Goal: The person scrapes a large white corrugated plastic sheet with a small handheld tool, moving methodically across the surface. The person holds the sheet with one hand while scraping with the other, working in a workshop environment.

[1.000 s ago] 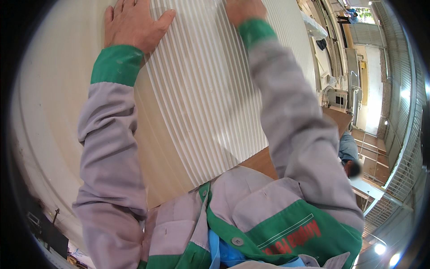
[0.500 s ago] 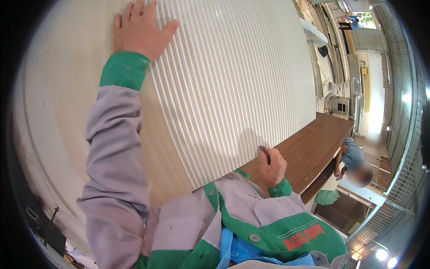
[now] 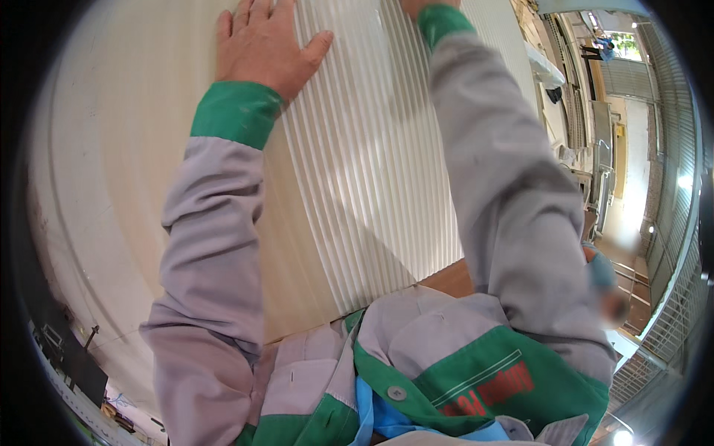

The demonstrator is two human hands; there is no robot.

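Note:
My left hand (image 3: 264, 46) lies flat with fingers spread where a smooth cream surface (image 3: 149, 178) meets a white ribbed panel (image 3: 357, 178). Its thumb reaches out over the ribs. My right arm stretches far across the panel, and only the wrist end of my right hand (image 3: 428, 6) shows at the top edge. Its fingers are out of the picture, so what it holds is hidden. The near end of the ribbed panel comes close to my shirt front.
Brown board (image 3: 450, 280) shows beside the panel's near right corner. A person in blue (image 3: 602, 279) is at the right, partly behind my arm. Long boards (image 3: 574, 104) are stacked at the far right, and another person (image 3: 604, 49) stands beyond them.
My right hand has gone from the panel's near right edge, where it was closed on a small dark thing, to the far top. The left hand stays flat; the whole view has shifted slightly.

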